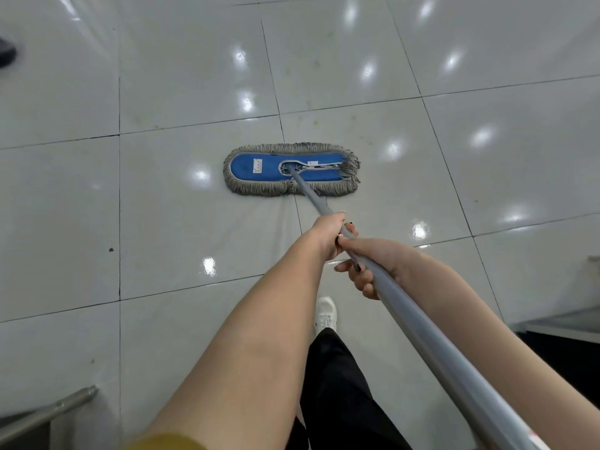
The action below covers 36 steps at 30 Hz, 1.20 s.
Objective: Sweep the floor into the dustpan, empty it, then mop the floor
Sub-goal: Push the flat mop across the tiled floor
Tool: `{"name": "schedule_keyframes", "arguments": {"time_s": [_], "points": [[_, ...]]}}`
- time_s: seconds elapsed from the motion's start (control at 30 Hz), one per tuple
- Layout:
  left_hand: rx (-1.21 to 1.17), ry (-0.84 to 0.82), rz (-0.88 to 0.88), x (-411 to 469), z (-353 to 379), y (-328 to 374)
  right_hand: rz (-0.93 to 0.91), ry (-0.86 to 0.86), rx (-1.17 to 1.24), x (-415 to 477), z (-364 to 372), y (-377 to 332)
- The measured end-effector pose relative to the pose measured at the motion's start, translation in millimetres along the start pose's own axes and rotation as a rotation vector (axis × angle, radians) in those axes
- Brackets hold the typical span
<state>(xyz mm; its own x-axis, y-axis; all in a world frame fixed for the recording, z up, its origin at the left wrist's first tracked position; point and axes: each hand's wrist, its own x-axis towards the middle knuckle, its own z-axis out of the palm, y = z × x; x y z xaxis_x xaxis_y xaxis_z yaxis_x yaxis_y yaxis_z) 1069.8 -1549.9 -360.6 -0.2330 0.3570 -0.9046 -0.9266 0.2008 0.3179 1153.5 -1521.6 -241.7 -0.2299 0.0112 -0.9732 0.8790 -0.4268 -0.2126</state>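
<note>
View down past a black trouser leg [337,384] and a white shoe [325,315] on a glossy white tiled floor [162,222]. 2 bare arms reach forward. The right hand [380,264] has its grip curled round a grey mop handle [438,352]. The left hand [328,235], just ahead of it, grips the same pole. Further out, the blue mop head [292,170] with its grey fringe lies flat on the tiles. This looks like the mopping step. Faint yellowish marks [324,121] lie just beyond the mop, so the next push likely needs firm, even forward pressure.
</note>
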Motion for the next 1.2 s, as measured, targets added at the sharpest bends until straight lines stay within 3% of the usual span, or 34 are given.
{"name": "schedule_keyframes", "arguments": {"time_s": [0.53, 0.87, 1.07, 1.2], "points": [[-0.08, -0.004, 0.005, 93, 48, 189, 0.021, -0.002, -0.083, 54, -37, -213], [-0.049, 0.056, -0.01, 130, 50, 307, -0.023, -0.05, 0.048, 85, -18, -328], [-0.014, 0.021, -0.076, 138, 56, 336, -0.049, -0.167, 0.337, 101, -22, -353], [-0.072, 0.027, -0.062, 133, 58, 327, -0.046, -0.153, 0.314, 98, -25, -342]]}}
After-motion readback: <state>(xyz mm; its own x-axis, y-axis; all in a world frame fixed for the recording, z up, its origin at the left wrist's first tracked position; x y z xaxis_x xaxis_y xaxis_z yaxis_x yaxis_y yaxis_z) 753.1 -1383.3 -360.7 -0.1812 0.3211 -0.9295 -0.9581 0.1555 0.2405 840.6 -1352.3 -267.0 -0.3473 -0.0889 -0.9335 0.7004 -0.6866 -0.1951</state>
